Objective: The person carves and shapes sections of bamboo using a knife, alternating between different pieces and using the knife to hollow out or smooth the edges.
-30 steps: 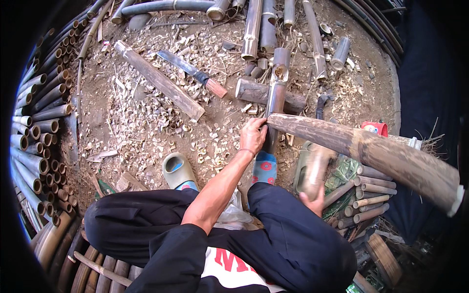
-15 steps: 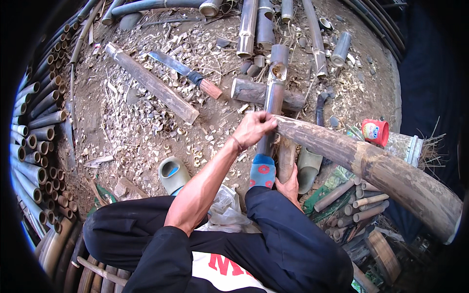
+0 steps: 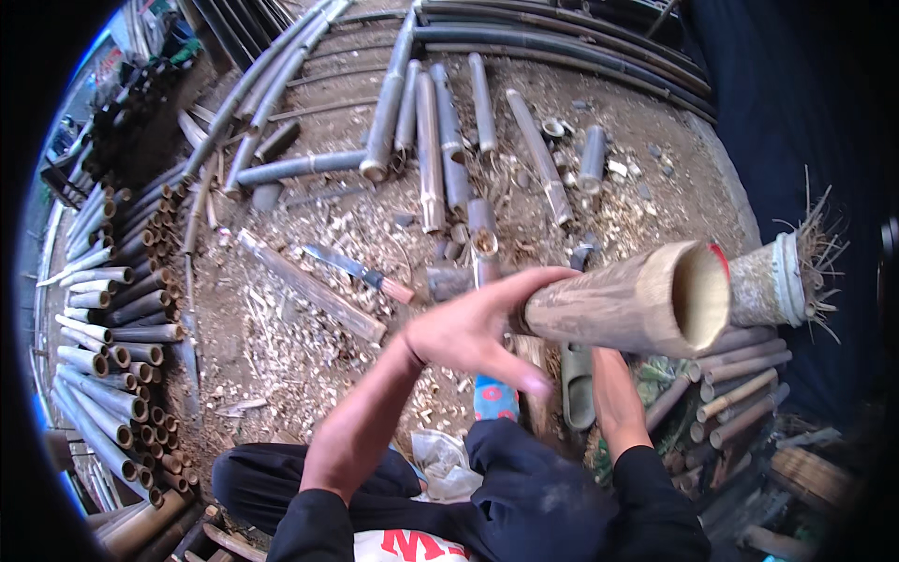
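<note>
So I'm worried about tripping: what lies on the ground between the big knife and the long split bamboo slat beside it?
In the head view, only wood chips and dirt lie between the knife and the slat.

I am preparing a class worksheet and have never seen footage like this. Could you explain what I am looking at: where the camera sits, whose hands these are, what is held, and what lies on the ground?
The camera is worn on a person's head and looks down through a wide lens, which bends straight edges near the rim. The two bare hands are that person's own. The left hand grips a thick, hollow tan bamboo pole, its open end facing the camera; the right hand is under it. On the chip-strewn dirt ground lie a long knife with a reddish handle, grey cut bamboo lengths, and stacked bamboo tubes at the left.
</note>
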Tool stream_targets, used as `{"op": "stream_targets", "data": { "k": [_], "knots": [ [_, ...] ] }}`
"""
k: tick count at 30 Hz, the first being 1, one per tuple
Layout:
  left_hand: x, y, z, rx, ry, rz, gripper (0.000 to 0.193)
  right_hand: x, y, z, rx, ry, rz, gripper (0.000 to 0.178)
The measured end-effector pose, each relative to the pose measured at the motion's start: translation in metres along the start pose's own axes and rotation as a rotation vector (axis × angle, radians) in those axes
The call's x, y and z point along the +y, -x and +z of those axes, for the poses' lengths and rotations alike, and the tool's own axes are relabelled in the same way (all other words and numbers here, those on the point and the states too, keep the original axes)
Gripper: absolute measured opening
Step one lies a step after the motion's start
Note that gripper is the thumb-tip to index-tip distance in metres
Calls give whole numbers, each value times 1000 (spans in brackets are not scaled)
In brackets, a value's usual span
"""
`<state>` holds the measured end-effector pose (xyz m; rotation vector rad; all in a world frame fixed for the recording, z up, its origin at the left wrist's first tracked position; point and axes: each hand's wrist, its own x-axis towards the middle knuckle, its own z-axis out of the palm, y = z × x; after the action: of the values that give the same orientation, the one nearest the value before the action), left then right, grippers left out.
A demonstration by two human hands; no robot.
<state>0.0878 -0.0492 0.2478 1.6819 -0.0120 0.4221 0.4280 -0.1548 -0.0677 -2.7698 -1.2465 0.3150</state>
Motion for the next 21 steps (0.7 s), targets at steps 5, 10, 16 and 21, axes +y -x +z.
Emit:
{"op": "stream_targets", "data": {
  "k": [5,10,16,21],
  "knots": [
    [0,-28,29,183,-5,-24,75,36,-16,16,-85,81,16,66],
    [-6,-19,29,197,-104,-17,69,24,50,-30,-113,-362,-229,69],
    [-17,-15,26,248,-56,-40,46,0,144,-76,-188,-201,-827,46],
    [-26,-18,27,245,-50,63,48,-35,146,-53,-251,-53,-959,49]
  ]
}}
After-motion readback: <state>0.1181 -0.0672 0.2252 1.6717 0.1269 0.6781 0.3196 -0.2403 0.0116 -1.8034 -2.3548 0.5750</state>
